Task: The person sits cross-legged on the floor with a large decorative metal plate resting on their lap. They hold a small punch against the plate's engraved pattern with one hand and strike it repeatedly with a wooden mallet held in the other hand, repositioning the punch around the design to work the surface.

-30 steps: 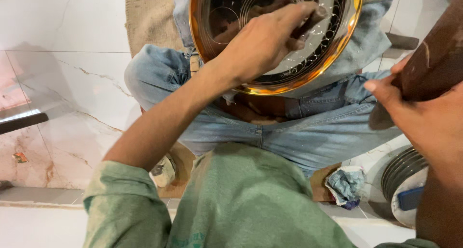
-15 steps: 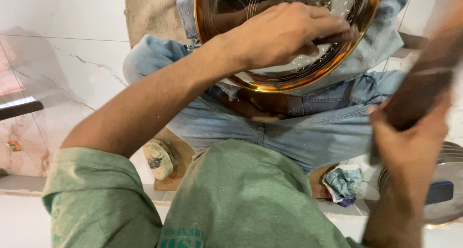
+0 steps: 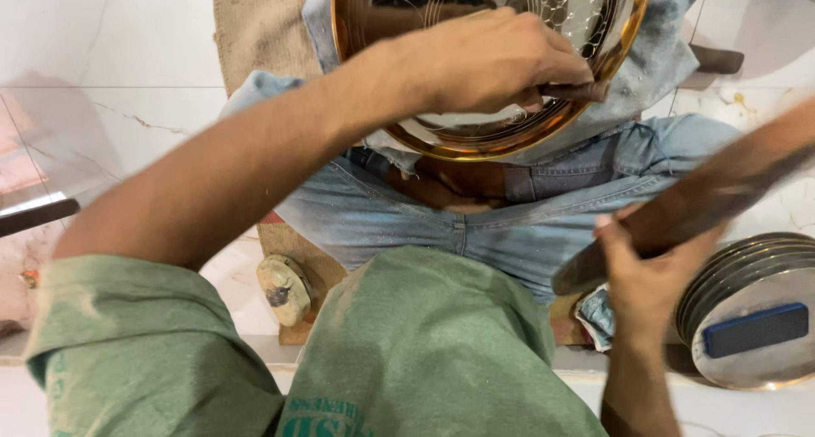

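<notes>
Head view, looking down over a green shirt and blue jeans to a white marble floor.

Left hand was closed around a short dark tool, fingers curled over it, the tool's tip lying against the inner face of a round brass-rimmed plate. The plate rested on the lap at the top of the frame, tilted toward the camera, its shiny surface marked with concentric rings and a fine pattern — part of it hidden behind the hand.

Right hand was shut on a long dark wooden mallet, gripped near its lower end; the piece ran up and to the right, blurred, well apart from the plate.

To the right on the floor stood a stack of metal plates with a blue oblong block on top. A crumpled cloth lay just beside the right hand. A round wooden knob sat by the left knee, on a wooden board. A burlap mat lay beneath the legs.
</notes>
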